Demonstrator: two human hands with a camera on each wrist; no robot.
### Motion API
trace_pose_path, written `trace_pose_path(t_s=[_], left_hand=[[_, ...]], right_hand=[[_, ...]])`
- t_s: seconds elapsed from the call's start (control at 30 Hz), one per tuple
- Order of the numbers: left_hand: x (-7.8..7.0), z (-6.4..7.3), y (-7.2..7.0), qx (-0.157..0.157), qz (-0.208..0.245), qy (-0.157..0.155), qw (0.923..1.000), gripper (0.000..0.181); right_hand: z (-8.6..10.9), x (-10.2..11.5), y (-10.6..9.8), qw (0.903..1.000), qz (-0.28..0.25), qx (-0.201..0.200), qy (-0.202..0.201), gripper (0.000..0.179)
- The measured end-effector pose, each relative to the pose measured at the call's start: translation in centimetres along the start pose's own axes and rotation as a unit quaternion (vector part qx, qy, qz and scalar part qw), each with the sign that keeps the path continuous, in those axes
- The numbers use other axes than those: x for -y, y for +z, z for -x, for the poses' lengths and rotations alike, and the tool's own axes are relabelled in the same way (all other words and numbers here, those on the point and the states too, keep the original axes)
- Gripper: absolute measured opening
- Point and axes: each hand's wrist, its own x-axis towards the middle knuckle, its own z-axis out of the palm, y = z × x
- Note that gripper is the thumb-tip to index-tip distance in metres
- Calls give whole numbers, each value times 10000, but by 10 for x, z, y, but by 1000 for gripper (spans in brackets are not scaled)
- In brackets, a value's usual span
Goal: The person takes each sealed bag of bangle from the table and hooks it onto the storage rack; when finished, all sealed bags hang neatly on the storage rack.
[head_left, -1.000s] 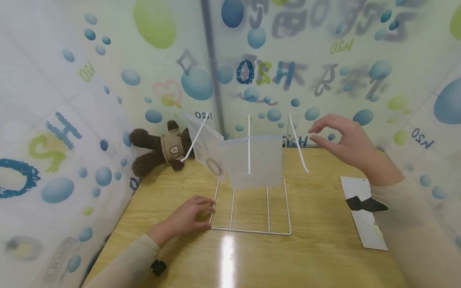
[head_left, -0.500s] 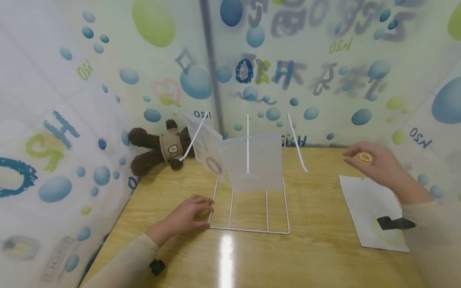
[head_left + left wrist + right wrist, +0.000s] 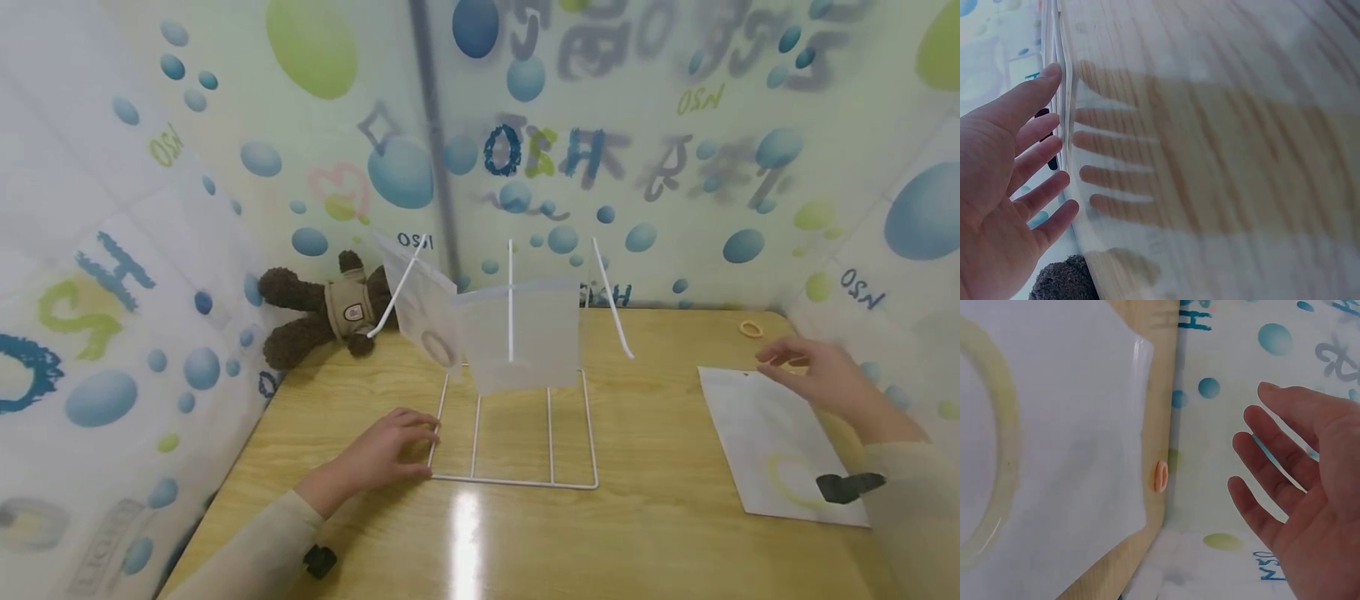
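My left hand (image 3: 378, 454) lies at the left side of a white wire rack (image 3: 517, 482), its fingertips and thumb touching the base wire. In the left wrist view that hand (image 3: 997, 169) has its fingers extended. A pale bag (image 3: 422, 308) hangs on the rack's left prong and another pale bag (image 3: 546, 333) on the middle prong; the right prong (image 3: 612, 300) is bare. My right hand (image 3: 817, 375) hovers over the far end of a white bag (image 3: 750, 433) on the table, fingers loosely bent around nothing. Through that bag shows a yellow ring (image 3: 1007, 425).
A small orange ring (image 3: 751, 329) lies at the table's back right corner, beyond the white bag. A brown teddy bear (image 3: 348, 308) in a tan top lies at the back left. Patterned curtains (image 3: 645, 125) surround the wooden table (image 3: 660, 533).
My right hand has moved from beside the rack's right prong, rightward and down to above the white bag, uncovering the small orange ring. The left hand stays at the rack.
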Motion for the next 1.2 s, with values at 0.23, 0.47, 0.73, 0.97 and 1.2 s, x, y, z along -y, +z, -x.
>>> trace_pose_path(t_s=[0.23,0.47,0.73,0.97,1.2], left_hand=[[0,2,-1,0,26,-16,10000,46],[-1,2,-2,-14,43,5,10000,46],[-2,2,0,-16,63,-19,10000,46],[0,3,1,-11,4,-29,10000,45],[2,2,1,-6,-7,19,10000,47]], right_hand=[[7,-24,4,9974,154,573,396,20],[9,-36,7,9890,366,1068,955,27],[12,-55,10,9827,334,1305,1267,31],[13,-69,16,9812,309,1366,1324,29],[15,-86,22,9816,327,1370,1293,28]])
